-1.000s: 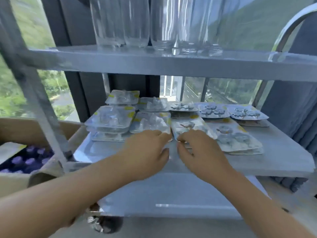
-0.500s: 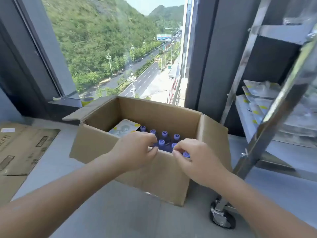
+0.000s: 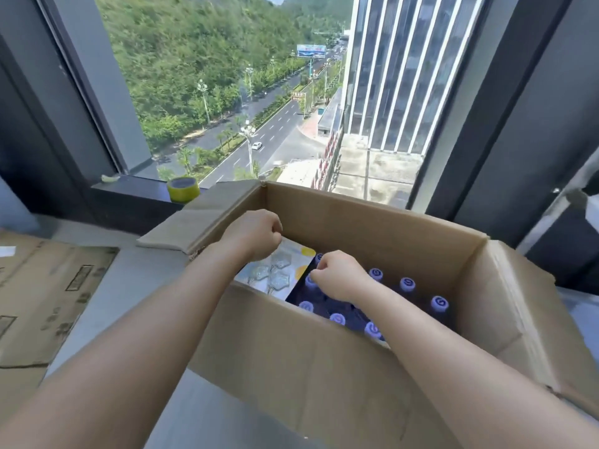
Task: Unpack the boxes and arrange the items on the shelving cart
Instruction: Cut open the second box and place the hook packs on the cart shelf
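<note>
An open cardboard box (image 3: 324, 367) stands on the floor by the window. Inside on the left lies a blister pack (image 3: 275, 273) with clear star-shaped pieces and yellow dots. To its right stand several dark bottles with purple caps (image 3: 407, 284). My left hand (image 3: 256, 234) hovers over the far end of the pack with its fingers curled, and I see nothing in it. My right hand (image 3: 337, 273) is curled at the pack's right edge, over the nearest bottle caps. Its fingertips are hidden, so any grip is unclear.
A blurred metal part of the shelving cart (image 3: 573, 196) shows at the right edge. Flattened cardboard (image 3: 48, 296) lies on the floor at left. A yellow-green tape roll (image 3: 182, 188) sits on the window sill behind the box's left flap (image 3: 201, 222).
My view turned from the cart's shelf of blister packs to the box. Both hands moved from the shelf to the box rim, then down inside, over the pack and bottles.
</note>
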Demonstrator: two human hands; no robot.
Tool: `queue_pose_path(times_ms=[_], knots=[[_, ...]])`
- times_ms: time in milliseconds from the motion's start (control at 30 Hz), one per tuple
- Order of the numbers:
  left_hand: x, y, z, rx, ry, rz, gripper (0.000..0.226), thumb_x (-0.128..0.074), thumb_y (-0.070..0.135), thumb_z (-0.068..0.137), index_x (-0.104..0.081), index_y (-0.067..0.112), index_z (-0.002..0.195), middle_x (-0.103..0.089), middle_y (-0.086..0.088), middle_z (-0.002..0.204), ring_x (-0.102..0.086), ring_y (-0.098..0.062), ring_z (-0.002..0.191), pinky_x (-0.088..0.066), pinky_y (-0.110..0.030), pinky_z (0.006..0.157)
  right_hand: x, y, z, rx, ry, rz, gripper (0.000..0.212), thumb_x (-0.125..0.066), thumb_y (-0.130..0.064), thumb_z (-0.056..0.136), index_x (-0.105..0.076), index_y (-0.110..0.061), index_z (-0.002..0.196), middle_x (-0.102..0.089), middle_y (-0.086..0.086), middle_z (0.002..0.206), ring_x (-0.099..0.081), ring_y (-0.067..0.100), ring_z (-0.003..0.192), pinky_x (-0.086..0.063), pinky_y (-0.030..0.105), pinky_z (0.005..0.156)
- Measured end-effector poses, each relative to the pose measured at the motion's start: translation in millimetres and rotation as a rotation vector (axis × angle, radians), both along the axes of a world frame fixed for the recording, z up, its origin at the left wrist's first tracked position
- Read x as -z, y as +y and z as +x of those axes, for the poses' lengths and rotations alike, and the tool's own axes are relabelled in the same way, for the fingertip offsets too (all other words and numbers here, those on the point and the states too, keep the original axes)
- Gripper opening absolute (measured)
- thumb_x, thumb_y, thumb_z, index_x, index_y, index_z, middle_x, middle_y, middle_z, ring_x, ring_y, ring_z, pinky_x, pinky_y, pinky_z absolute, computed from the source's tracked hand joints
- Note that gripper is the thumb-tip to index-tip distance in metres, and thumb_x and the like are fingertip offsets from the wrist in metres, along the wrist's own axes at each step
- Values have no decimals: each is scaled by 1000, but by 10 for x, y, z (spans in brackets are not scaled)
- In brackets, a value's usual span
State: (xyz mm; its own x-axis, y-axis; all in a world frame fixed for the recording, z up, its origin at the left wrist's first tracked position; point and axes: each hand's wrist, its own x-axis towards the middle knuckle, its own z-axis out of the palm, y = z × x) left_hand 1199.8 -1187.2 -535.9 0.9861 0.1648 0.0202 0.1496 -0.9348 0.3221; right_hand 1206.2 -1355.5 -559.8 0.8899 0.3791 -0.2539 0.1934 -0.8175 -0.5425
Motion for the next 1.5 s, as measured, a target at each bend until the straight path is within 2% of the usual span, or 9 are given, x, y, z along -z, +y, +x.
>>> queue_pose_path(times_ms=[333, 433, 500, 633, 767, 833, 1133, 1267, 1500], knots=[[606, 240, 437, -55, 106, -25, 21, -44, 16, 86, -65, 13, 91, -65, -2, 94, -60, -25, 86, -45, -30, 64, 753, 784, 608, 145, 387, -10, 27, -46, -15, 94, -40, -12, 68, -47, 6, 75, -48, 23, 80, -41, 29, 72], [581, 201, 458, -77, 12, -70, 20, -45, 19, 86, -63, 19, 92, -62, 3, 92, -58, -22, 87, -44, -28, 66, 727, 802, 783, 210, 472, 39, 23, -42, -12, 98, -54, -5, 116, -54, 20, 125, -54, 32, 108, -41, 32, 83], [584, 157, 482, -49, 43, -13, 19, -44, 17, 85, -62, 17, 90, -62, 2, 91, -58, -23, 84, -41, -27, 63, 774, 814, 828, 254, 541, 46, 38, -38, -17, 100, -40, 1, 133, -54, 21, 127, -54, 31, 115, -37, 30, 83], [653, 149, 509, 1, 166, 142, 16, -43, 17, 86, -57, 12, 92, -56, 1, 84, -54, -23, 76, -36, -27, 59, 1029, 880, 842, 428, 600, 122, 22, -58, -21, 91, -45, -7, 101, -52, 10, 73, -53, 19, 60, -46, 27, 59], [636, 130, 510, -12, 194, 167, 13, -43, 16, 87, -55, 13, 89, -49, 2, 80, -50, -22, 74, -34, -27, 61, 1141, 884, 905, 565, 599, 362, 22, -55, -8, 89, -41, -14, 73, -50, 8, 93, -50, 22, 89, -48, 32, 80], [599, 137, 498, -38, 178, 130, 9, -43, 17, 87, -51, 15, 91, -56, -1, 94, -50, -22, 80, -36, -28, 64, 1099, 849, 912, 573, 606, 432, 10, -45, -9, 94, -48, -9, 85, -53, 10, 104, -54, 24, 97, -47, 32, 79], [285, -199, 268, -195, 27, -689, 90, -68, 49, 78, -19, 15, 146, -43, -7, 142, -48, -24, 122, -41, -33, 93, 70, -235, 291, 467, 176, 891, 8, -49, -14, 94, -55, -15, 88, -63, 4, 83, -57, 15, 70, -48, 27, 61], [42, -923, -57, 28, -159, -1120, 36, -74, 23, 79, -57, 19, 111, -69, -1, 106, -68, -14, 92, -55, -27, 71, -262, -949, -179, 452, 140, 1060, 8, -50, -17, 96, -55, -14, 91, -68, 8, 85, -64, 20, 77, -52, 41, 73], [-82, -2327, -993, 72, -213, -1260, 44, -80, 23, 70, -54, 22, 106, -69, 0, 102, -67, -17, 93, -56, -41, 79, -467, -2342, -1147, 483, 35, 1022, 10, -48, -11, 96, -56, -13, 91, -69, -6, 80, -65, 7, 72, -52, 21, 64]])
